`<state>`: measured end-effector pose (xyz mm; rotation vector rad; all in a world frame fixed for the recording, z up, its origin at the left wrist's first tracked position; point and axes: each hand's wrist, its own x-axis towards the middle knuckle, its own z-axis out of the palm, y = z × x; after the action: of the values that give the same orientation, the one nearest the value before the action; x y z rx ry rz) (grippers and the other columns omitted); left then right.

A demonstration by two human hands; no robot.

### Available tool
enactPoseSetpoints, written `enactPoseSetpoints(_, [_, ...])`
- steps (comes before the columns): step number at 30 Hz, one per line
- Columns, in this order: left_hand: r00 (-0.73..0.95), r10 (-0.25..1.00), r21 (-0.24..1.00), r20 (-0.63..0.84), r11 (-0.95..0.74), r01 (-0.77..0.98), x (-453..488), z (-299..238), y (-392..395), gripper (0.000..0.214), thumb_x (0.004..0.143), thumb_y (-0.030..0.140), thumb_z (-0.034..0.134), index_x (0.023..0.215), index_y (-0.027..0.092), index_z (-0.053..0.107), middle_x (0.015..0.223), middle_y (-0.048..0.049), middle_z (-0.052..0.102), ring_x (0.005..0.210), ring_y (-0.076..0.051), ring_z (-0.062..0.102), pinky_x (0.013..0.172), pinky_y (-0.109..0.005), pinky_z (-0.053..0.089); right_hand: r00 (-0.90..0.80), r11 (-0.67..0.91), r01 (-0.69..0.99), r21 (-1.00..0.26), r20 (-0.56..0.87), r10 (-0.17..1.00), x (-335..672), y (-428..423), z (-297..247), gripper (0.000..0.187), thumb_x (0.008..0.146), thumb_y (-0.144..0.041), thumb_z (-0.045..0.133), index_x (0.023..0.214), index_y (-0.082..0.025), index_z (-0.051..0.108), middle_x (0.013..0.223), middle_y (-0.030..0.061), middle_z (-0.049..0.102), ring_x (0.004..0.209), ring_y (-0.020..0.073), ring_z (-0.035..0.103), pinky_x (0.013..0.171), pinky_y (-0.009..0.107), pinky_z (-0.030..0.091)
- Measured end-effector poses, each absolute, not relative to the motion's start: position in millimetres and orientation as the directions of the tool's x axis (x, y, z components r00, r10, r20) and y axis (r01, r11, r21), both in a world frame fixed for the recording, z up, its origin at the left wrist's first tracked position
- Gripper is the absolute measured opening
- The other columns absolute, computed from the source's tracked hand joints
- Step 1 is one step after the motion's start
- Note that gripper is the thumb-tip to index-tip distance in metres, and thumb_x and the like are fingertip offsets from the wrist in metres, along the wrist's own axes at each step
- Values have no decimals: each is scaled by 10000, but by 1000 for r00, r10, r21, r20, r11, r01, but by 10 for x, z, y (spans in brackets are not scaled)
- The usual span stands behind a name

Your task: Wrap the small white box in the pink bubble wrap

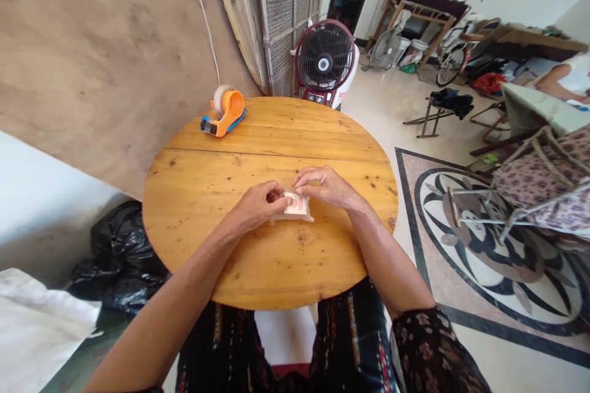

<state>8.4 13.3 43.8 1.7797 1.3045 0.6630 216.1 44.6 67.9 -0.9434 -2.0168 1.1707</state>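
Note:
A small clear plastic packet [298, 206] with a pale label and reddish print lies on the wooden table [207, 166] in front of me. My left hand [263, 201] grips its left side, the thumb pressing on the label and the fingers curled behind. At the packet's upper edge is my right hand [322, 186], thumb and fingertips pinched together. Whether a bit of the plastic is between those fingertips is too small to make out.
An orange tape dispenser [227, 113] with a roll of clear tape stands at the table's back left. Behind the table is a fan [324, 58]. A black plastic bag [122, 255] sits on the floor at left. A cloth-covered chair [544, 178] and another person's arm [555, 81] are at right.

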Motion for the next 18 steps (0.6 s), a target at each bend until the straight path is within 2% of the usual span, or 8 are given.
enactPoseSetpoints(3, [329, 944, 843, -36, -148, 517, 81, 432, 125, 273, 772, 425, 580, 857, 174, 646, 735, -6, 625, 654, -149, 525, 581, -253, 382, -638, 467, 296, -833, 192, 746, 2184, 421, 696, 139, 818, -317, 652, 779, -217, 740, 883, 25, 681, 814, 152, 627, 783, 298, 483])
enactPoseSetpoints(7, [342, 939, 845, -37, -153, 512, 72, 434, 116, 301, 803, 447, 564, 880, 168, 647, 746, -7, 629, 656, -146, 521, 580, -252, 377, -687, 674, 357, -646, 308, 659, 2207, 374, 690, 138, 861, -264, 615, 834, -238, 747, 920, 26, 694, 835, 154, 629, 792, 299, 458])
enactPoseSetpoints(12, [365, 931, 847, -17, -181, 500, 56, 454, 116, 306, 831, 439, 539, 881, 158, 649, 765, -10, 630, 666, -141, 514, 592, -252, 375, -732, 755, 433, -492, 296, 613, 2217, 287, 733, 161, 880, -229, 590, 885, -250, 749, 1009, 38, 693, 937, 181, 629, 892, 351, 426])
enactPoseSetpoints(15, [375, 927, 860, -28, -169, 482, 42, 448, 113, 320, 836, 445, 533, 899, 153, 648, 774, -16, 632, 674, -144, 522, 590, -251, 375, -721, 743, 473, -473, 276, 635, 2250, 258, 760, 156, 859, -236, 618, 935, -269, 750, 1186, 48, 642, 1117, 223, 576, 989, 416, 389])
enactPoseSetpoints(18, [387, 921, 874, -44, -152, 461, 38, 448, 106, 338, 838, 456, 524, 916, 153, 650, 779, -22, 640, 667, -148, 532, 580, -251, 378, -729, 700, 447, -557, 227, 646, 2307, 257, 789, 131, 834, -277, 658, 922, -283, 754, 1297, 38, 584, 1240, 246, 505, 1053, 454, 346])
